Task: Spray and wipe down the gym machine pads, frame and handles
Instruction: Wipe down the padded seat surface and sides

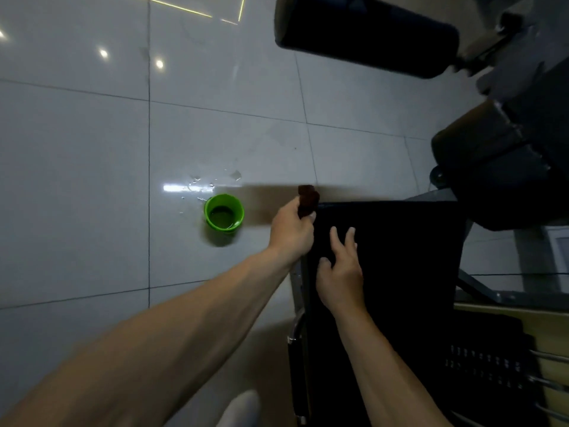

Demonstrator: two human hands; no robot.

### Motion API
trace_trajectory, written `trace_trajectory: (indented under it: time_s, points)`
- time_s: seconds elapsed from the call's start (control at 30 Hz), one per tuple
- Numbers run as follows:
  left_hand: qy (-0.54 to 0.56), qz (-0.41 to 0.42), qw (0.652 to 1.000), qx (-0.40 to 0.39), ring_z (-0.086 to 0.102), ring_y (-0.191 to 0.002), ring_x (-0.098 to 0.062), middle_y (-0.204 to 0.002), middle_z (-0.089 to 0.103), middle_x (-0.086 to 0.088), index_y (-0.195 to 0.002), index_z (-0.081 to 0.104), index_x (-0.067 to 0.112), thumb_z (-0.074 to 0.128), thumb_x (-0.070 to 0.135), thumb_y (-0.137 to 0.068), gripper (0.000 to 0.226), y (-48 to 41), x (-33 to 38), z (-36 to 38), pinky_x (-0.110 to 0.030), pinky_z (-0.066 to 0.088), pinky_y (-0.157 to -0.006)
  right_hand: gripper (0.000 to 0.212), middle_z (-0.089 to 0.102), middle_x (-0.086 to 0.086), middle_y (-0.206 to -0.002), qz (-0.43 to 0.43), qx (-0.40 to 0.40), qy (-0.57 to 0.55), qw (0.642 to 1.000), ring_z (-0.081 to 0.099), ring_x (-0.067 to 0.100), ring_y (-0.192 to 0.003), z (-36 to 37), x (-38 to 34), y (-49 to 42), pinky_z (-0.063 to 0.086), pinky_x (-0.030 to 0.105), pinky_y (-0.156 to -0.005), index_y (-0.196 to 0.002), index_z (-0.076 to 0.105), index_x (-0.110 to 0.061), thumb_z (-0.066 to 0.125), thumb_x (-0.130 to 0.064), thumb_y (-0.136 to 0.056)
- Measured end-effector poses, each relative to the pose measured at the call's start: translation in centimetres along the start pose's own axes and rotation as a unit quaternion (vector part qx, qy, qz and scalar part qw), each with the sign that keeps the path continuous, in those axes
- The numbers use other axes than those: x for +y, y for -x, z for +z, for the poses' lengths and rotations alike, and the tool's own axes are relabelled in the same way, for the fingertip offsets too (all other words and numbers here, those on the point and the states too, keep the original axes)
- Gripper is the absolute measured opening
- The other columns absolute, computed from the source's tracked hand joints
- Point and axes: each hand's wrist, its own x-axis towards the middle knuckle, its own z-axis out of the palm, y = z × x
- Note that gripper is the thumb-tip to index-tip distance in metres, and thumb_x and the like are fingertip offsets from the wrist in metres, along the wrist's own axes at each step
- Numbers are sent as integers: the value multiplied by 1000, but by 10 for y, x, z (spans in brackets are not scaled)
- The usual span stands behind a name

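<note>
While both hands are at the machine:
Seat pad point(400, 272): black, under the right hand point(340, 272), which rests open on it, fingers spread.
Green bucket point(224, 214): on the floor point(92, 180), left of the left hand point(291, 232); liquid inside.
Cloth point(308, 200): dark, gripped by left hand at the pad's far corner.

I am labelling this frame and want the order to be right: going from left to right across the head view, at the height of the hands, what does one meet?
A small green plastic bucket → left hand, gripping a dark brown cloth → right hand, fingers spread on the flat black pad.
</note>
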Motion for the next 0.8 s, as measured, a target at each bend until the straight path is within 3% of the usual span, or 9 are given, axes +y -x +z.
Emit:
trace_trajectory:
  time_s: [0.07,0.17,0.3,0.43,0.57,0.67,0.73,0.8]
  points:
    - [-48,25,997,-51,66,-93,-31,-83,65,3,-96,66,21,62,8,-94,13,-7,3,-12,-28,39,-68,68,-1,-1,-174,18,9,-3,1000,0,22,-160,8,-8,-3,16,33,-125,-163,25,-30,53,-14,-103]
    - [-126,65,983,-115,66,-95,-24,-93,70,3,-105,68,22,61,13,-97,14,-12,3,-29,-26,36,-68,67,-4,-6,-174,32,40,10,999,-3,18,-160,22,-13,1,23,37,-123,-165,21,-32,51,-26,-106]
    - [-166,116,965,-164,67,-100,-28,-106,74,-3,-116,66,18,58,15,-98,20,-22,8,-42,-32,43,-73,57,2,-12,-173,97,85,-48,991,0,13,-159,34,-30,-3,31,39,-118,-162,32,-32,48,-40,-108]
    - [-221,113,940,-233,65,-92,-27,-97,72,-1,-99,63,19,54,22,-101,10,-53,20,-38,-31,38,-67,56,6,-13,-172,160,127,-64,977,1,10,-159,45,-47,-12,23,42,-126,-158,40,-27,47,-48,-106]
    - [-289,96,892,-336,63,-94,-30,-101,72,-8,-98,64,17,57,19,-96,7,-88,43,-29,-32,38,-67,53,17,-19,-169,228,166,-103,954,8,4,-157,46,-63,-17,17,19,-117,-155,46,-27,52,-43,-105]
    - [-301,103,859,-401,64,-92,-28,-92,69,-1,-96,63,23,60,18,-94,6,-99,47,-43,-31,38,-67,51,23,-24,-166,269,196,-166,928,12,-1,-155,46,-81,-21,13,11,-110,-154,47,-30,55,-38,-104]
    - [-303,119,842,-430,65,-91,-27,-85,63,6,-103,65,23,60,16,-95,11,-98,45,-58,-29,35,-67,50,26,-24,-165,294,211,-189,913,15,-1,-155,46,-91,-21,12,7,-109,-154,47,-30,56,-35,-104]
    - [-305,121,829,-453,66,-99,-31,-95,68,1,-118,65,20,61,18,-97,21,-97,42,-67,-28,36,-71,50,27,-22,-165,306,221,-196,905,15,0,-155,46,-98,-23,8,-6,-101,-154,47,-29,55,-31,-105]
